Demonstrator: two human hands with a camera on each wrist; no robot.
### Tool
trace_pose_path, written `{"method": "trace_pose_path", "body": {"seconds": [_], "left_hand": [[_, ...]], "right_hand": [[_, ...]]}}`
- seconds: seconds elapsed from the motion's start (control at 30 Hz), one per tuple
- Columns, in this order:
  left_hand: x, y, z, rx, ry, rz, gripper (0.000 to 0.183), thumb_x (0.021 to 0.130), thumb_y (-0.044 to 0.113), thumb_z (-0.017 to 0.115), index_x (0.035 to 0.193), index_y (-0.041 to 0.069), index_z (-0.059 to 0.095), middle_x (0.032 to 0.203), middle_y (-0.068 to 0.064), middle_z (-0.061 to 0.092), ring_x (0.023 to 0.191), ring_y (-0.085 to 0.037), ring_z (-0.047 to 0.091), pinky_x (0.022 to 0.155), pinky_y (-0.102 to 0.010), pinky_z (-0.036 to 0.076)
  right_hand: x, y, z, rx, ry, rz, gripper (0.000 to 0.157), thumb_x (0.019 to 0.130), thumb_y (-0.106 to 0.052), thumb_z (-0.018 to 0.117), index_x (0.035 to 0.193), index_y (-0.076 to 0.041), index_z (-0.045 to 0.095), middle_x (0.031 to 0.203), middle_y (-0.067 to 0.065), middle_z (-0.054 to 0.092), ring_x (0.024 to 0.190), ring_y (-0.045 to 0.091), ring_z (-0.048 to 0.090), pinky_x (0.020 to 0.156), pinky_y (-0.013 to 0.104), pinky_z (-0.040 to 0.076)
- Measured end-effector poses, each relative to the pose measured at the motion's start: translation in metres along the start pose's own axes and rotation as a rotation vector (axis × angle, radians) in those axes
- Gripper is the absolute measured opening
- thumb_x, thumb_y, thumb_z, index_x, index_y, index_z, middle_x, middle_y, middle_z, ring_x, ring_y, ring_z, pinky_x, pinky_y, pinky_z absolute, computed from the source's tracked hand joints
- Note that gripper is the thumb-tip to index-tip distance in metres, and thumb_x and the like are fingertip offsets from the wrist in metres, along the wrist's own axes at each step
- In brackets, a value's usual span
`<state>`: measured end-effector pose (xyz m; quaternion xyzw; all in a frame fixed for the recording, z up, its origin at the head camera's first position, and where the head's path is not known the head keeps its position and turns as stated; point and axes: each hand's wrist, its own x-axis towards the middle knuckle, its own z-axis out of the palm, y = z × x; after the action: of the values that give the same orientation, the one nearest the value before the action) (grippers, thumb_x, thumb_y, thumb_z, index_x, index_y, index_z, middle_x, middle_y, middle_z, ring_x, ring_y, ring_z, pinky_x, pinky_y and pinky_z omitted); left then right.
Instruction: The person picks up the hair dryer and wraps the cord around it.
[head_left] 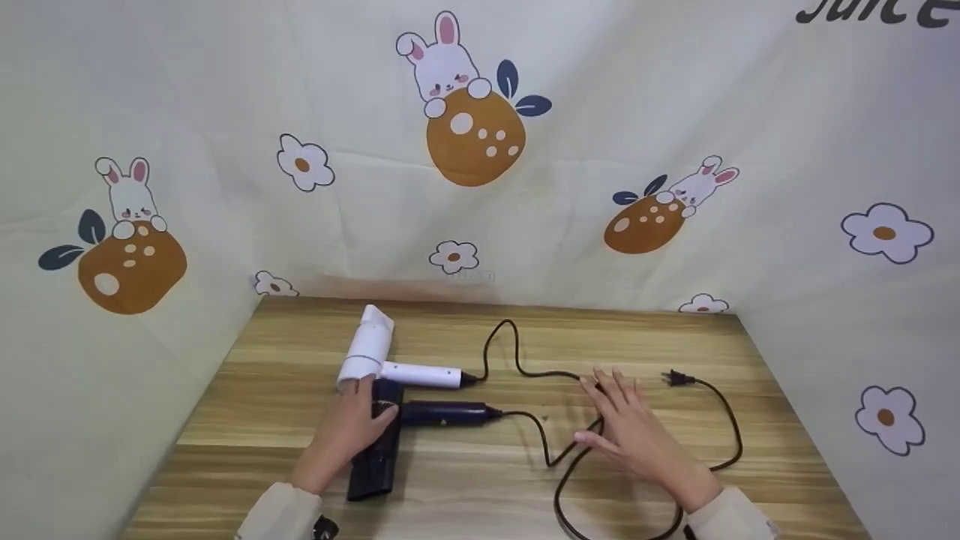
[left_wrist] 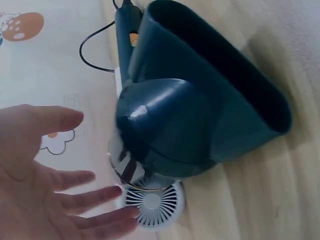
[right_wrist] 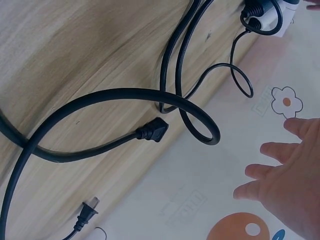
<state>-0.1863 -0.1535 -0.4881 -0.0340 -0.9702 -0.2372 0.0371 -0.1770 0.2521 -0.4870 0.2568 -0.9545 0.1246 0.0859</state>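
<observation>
With relaxed left hand (head_left: 347, 426), grasps nothing; is nearer to dark hair dryer (head_left: 384, 446), lying on wooden table (head_left: 465, 480) just to the right, with long barrel (head_left: 373, 472) running toward the person and handle (head_left: 446, 413) rightward. With spread right hand (head_left: 641, 436), near black cable (right_wrist: 120, 94), also grasps nothing.

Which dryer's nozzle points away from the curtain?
The dark dryer: its nozzle points toward the near side, while the white dryer's points toward the curtain.

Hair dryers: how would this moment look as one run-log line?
left grip: at dark dryer | right grip: spread over cord | white dryer: beyond dark dryer | pronged plug: on table
</observation>
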Motion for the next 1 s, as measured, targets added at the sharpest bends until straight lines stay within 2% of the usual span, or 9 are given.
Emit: {"method": "trace_pose_path", "body": {"seconds": [0.13,0.23,0.43,0.63,0.73,1.0], "left_hand": [[0.001,-0.006,0.007,-0.047,-0.086,-0.078,0.074,0.085,0.037,0.062,0.135,-0.009,0.032,0.129,-0.04,0.038,0.115,-0.055,0.042,0.087,-0.06,0.042],[0.002,-0.009,0.014,-0.091,-0.123,-0.124,0.083,0.085,0.039,0.062,0.14,-0.009,0.023,0.132,-0.043,0.032,0.118,-0.055,0.04,0.089,-0.06,0.041],[0.005,-0.012,0.026,-0.113,-0.12,-0.146,0.09,0.084,0.038,0.064,0.143,-0.007,0.014,0.131,-0.049,0.027,0.121,-0.056,0.036,0.092,-0.06,0.04],[0.006,-0.011,0.027,-0.135,-0.135,-0.15,0.092,0.084,0.038,0.065,0.145,-0.005,0.011,0.128,-0.044,0.039,0.109,-0.048,0.051,0.084,-0.055,0.046],[0.005,-0.012,0.027,-0.149,-0.136,-0.152,0.091,0.084,0.038,0.065,0.145,-0.003,0.012,0.126,-0.042,0.043,0.104,-0.045,0.055,0.081,-0.053,0.047],[0.002,-0.011,0.031,-0.195,-0.102,-0.154,0.086,0.084,0.038,0.064,0.146,0.0,0.017,0.132,-0.043,0.035,0.117,-0.052,0.044,0.087,-0.059,0.043]], "right_hand": [[0.0,0.0,0.001,-0.021,0.006,-0.006,0.077,0.085,-0.051,0.057,0.145,-0.01,0.031,0.15,0.02,0.025,0.137,0.044,0.022,0.106,0.065,0.015],[0.0,-0.001,0.002,-0.028,0.007,-0.015,0.077,0.084,-0.051,0.058,0.144,-0.008,0.032,0.149,0.021,0.027,0.136,0.044,0.023,0.106,0.065,0.015],[0.0,-0.002,0.0,-0.04,-0.016,-0.013,0.078,0.084,-0.054,0.056,0.144,-0.009,0.033,0.148,0.021,0.027,0.135,0.045,0.024,0.108,0.063,0.013],[0.0,-0.002,0.001,-0.014,0.029,-0.027,0.074,0.083,-0.047,0.061,0.141,-0.008,0.037,0.145,0.023,0.034,0.132,0.046,0.029,0.105,0.065,0.019],[0.0,-0.001,0.002,0.008,0.04,-0.024,0.073,0.082,-0.045,0.064,0.14,-0.008,0.039,0.144,0.023,0.036,0.131,0.046,0.031,0.105,0.065,0.019],[-0.004,-0.002,0.004,0.057,0.066,0.002,0.068,0.085,-0.044,0.06,0.136,-0.003,0.043,0.142,0.022,0.038,0.129,0.045,0.034,0.104,0.068,0.015]]}}
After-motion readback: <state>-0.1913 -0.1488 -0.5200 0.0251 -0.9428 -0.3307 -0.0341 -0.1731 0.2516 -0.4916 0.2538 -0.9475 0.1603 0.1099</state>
